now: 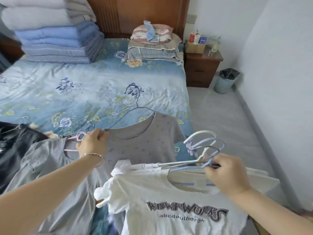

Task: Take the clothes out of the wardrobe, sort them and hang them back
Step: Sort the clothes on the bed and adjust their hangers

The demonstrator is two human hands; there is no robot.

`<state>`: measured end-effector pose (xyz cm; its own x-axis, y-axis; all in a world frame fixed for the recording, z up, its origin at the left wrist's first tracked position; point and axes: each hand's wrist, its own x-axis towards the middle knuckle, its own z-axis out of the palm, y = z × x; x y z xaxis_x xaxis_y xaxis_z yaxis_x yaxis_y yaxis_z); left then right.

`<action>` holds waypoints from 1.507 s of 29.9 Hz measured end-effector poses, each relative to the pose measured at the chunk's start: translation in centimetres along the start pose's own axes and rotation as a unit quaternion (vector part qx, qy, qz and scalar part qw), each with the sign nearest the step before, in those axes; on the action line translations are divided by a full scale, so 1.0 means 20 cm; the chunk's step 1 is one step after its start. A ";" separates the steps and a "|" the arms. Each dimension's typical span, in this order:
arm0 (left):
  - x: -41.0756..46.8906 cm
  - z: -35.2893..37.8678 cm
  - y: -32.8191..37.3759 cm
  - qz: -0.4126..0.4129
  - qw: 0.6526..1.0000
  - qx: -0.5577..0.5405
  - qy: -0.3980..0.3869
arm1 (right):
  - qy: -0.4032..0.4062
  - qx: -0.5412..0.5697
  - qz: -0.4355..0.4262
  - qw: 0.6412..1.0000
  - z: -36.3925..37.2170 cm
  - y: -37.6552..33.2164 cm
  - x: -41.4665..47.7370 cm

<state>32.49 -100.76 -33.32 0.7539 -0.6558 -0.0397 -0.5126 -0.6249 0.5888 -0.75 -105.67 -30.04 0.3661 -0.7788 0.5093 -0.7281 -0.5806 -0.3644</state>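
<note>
1. Left hand (pixel 92 144): I log its grip as clenched, fingers pinching the left arm of the wire hanger (pixel 135 106) at the shoulder of the grey T-shirt (pixel 144 145). The shirt lies flat on the near part of the bed (pixel 67 85), with the hanger's hook pointing far.
2. Right hand (pixel 227 173): grip closed around a bunch of hangers (pixel 203 150), white, blue and metal, hooks pointing left and far. The white T-shirts (pixel 169 197) hang from them at near right; the front one carries dark printed lettering.
3. Pink hanger (pixel 79 136): just left of the left hand, partly under it, inside the neck of a second grey garment (pixel 50 167) spread on the near left of the bed.
4. Dark garment (pixel 17 146): at the left edge, beside the grey one.
5. Folded quilts (pixel 50 36): stacked at far left on the bed.
6. Pillows (pixel 152 46): piled at far right, against the wooden headboard (pixel 127 14).
7. Nightstand (pixel 201 68): right of the bed; I note small bottles and boxes on top.
8. Waste bin (pixel 226 82): on the floor, just right of the nightstand.
</note>
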 end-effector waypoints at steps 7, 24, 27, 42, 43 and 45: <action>-0.29 -0.85 -0.24 0.043 0.994 -0.039 0.091 | -0.010 -0.007 0.057 0.998 -0.42 -0.69 -0.27; -0.49 -1.61 -1.08 0.044 0.982 0.081 0.163 | -0.198 -0.141 0.067 0.968 -0.48 -1.26 -0.08; -0.42 -1.57 -1.17 0.021 0.980 0.089 0.179 | -0.216 -0.134 0.111 0.961 -0.26 -1.14 -0.06; 0.32 -0.82 -1.00 -0.062 0.977 0.137 0.151 | -0.234 -0.148 0.262 0.925 0.88 -0.46 0.77; 0.38 -0.74 -1.00 -0.060 0.977 0.143 0.146 | -0.241 -0.141 0.273 0.921 1.02 -0.39 0.79; 0.56 -0.55 -1.01 -0.056 0.977 0.151 0.141 | -0.254 -0.133 0.299 0.910 1.32 -0.25 0.83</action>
<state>55.83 -90.93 -36.78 0.8739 -0.4595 0.1590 -0.4857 -0.8106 0.3271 24.30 -121.97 -40.28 0.0295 -0.9853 -0.1681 -0.9751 0.0086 -0.2214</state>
